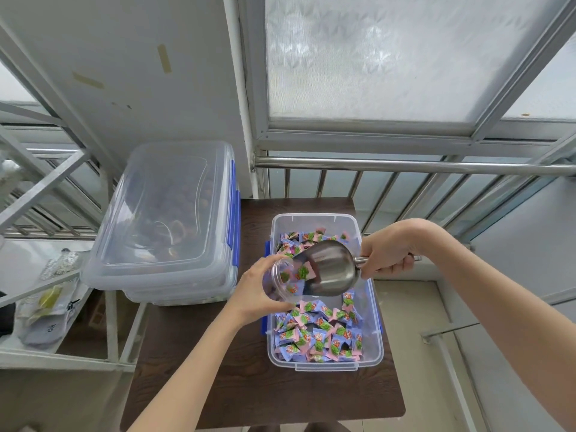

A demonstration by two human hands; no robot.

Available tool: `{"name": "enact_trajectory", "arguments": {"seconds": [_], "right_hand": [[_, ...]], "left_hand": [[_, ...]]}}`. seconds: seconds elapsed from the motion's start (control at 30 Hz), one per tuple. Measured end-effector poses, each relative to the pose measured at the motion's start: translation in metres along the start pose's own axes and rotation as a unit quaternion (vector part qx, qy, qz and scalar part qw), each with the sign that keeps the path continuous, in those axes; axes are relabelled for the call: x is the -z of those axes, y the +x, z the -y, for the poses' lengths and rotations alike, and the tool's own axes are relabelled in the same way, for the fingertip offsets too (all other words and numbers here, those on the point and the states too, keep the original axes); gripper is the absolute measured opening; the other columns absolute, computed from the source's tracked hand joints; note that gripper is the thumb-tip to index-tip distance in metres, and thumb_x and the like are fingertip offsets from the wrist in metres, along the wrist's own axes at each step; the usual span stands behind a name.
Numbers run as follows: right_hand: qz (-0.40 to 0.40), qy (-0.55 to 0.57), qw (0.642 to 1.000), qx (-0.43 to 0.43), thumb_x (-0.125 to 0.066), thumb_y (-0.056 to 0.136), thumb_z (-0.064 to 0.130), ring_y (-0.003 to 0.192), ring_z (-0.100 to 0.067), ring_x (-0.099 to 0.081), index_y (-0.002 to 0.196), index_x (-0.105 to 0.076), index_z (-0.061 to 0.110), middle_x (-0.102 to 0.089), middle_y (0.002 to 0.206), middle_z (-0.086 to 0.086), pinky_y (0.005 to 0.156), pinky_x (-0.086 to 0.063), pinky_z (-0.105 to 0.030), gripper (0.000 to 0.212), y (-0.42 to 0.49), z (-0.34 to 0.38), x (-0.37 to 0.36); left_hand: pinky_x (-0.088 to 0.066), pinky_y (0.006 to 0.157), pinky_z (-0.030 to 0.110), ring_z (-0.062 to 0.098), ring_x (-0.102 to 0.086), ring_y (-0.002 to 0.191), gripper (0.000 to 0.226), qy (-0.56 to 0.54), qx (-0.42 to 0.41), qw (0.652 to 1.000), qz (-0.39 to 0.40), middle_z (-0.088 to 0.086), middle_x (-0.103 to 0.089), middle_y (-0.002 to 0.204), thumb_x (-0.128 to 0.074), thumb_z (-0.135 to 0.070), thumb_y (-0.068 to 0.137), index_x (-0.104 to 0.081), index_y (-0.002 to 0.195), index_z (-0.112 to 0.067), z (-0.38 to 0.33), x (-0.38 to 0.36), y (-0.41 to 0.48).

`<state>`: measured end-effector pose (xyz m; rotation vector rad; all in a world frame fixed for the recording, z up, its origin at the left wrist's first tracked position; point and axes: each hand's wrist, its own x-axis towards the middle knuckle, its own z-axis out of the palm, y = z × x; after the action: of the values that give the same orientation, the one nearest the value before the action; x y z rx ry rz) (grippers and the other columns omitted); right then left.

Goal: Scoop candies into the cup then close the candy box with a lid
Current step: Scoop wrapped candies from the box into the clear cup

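Observation:
An open clear candy box (372, 344) with blue latches sits on a dark table, filled with several pink, blue and green wrapped candies (318, 335). My left hand (252, 294) holds a clear plastic cup (282, 280) tilted on its side above the box. My right hand (385, 252) grips the handle of a steel scoop (327, 269), whose mouth is pressed into the cup's opening. A few candies lie in the scoop mouth and in the cup.
A second clear lidded box (162, 219) with blue latches stands at the table's left, on a lower lid or box. A white metal rack (62, 294) with packets is at the far left. A steel railing (405, 166) runs behind the dark table (218, 385).

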<state>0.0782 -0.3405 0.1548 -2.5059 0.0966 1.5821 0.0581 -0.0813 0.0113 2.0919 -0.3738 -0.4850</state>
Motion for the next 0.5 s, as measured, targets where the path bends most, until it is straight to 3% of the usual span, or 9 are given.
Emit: {"name": "enact_trajectory", "arguments": {"seconds": [0.2,0.33,0.43,0.5], "right_hand": [[-0.026,0.008,1.0,0.014,-0.054,0.091,0.024,0.039,-0.014,-0.027,0.071,-0.045,0.011,-0.035,0.054,0.0,0.037,-0.023,-0.016,0.026,-0.02,-0.002,0.001],[-0.04,0.08,0.996,0.028,-0.057,0.091,0.029,0.039,-0.014,-0.026,0.066,-0.045,0.014,-0.036,0.051,0.002,0.038,-0.021,-0.018,0.032,-0.013,-0.01,-0.009],[-0.07,0.13,0.989,0.014,-0.052,0.095,0.03,0.041,-0.012,-0.034,0.07,-0.047,0.015,-0.041,0.056,0.002,0.037,-0.028,-0.021,0.03,0.004,-0.022,-0.031],[-0.093,0.085,0.992,-0.02,-0.044,0.096,0.021,0.046,-0.014,-0.045,0.075,-0.051,0.014,-0.051,0.064,-0.002,0.04,-0.037,-0.022,0.023,0.024,-0.02,-0.062]], "left_hand": [[-0.052,0.101,0.036,0.009,-0.055,0.12,0.09,-0.016,-0.014,1.0,-0.014,-0.013,-0.054,0.131,-0.091,-0.032,0.058,-0.045,0.135,-0.037,0.003,0.0,-0.004],[-0.054,0.098,0.042,0.01,-0.057,0.119,0.089,-0.035,-0.014,0.999,-0.035,-0.014,-0.058,0.129,-0.093,-0.036,0.054,-0.047,0.131,-0.04,0.008,0.003,-0.007],[-0.053,0.099,0.033,0.003,-0.058,0.117,0.085,-0.043,-0.014,0.996,-0.076,-0.016,-0.061,0.125,-0.093,-0.035,0.056,-0.05,0.129,-0.036,0.01,0.007,-0.021],[-0.052,0.097,0.029,0.002,-0.058,0.117,0.083,-0.058,-0.014,0.992,-0.113,-0.016,-0.062,0.124,-0.094,-0.033,0.056,-0.051,0.128,-0.034,0.015,0.006,-0.035]]}}
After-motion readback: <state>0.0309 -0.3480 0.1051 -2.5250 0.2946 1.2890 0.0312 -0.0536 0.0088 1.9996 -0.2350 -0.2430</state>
